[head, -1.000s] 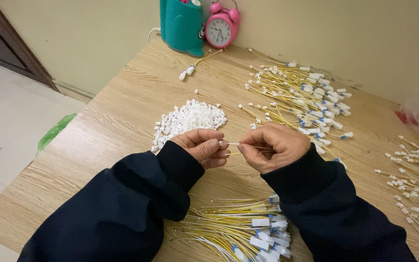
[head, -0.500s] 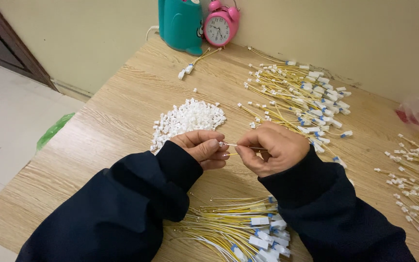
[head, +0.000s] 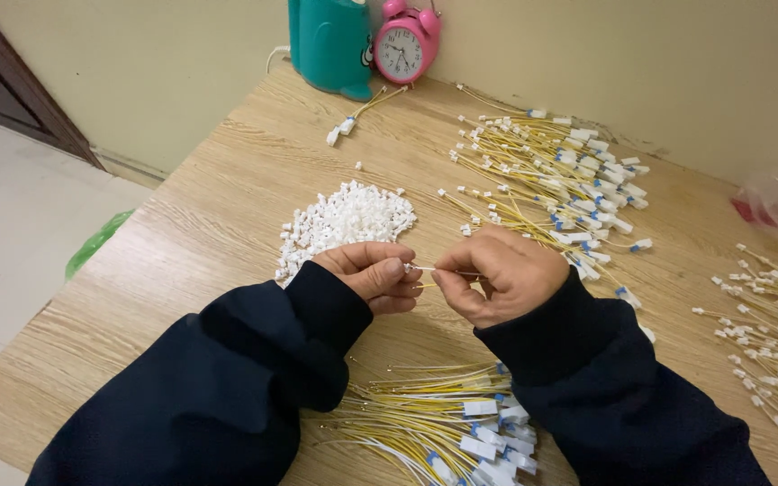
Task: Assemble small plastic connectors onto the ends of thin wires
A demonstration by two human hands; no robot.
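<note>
My left hand (head: 373, 272) pinches a small white plastic connector at its fingertips. My right hand (head: 500, 274) grips a thin yellow wire (head: 434, 270) and holds its end against that connector; the two hands almost touch above the wooden table (head: 209, 225). Just beyond my left hand lies a heap of loose white connectors (head: 344, 220). A bundle of yellow wires with white plugs (head: 443, 423) lies under my forearms near the table's front edge.
A large spread of yellow wires with white ends (head: 560, 175) covers the far middle of the table, and another spread (head: 772, 328) lies at the right. A teal container (head: 330, 40) and a pink alarm clock (head: 404, 45) stand against the wall.
Both hands stay together over the same spot with only small finger movements on the wire and connector. Nothing else on the table has moved.
</note>
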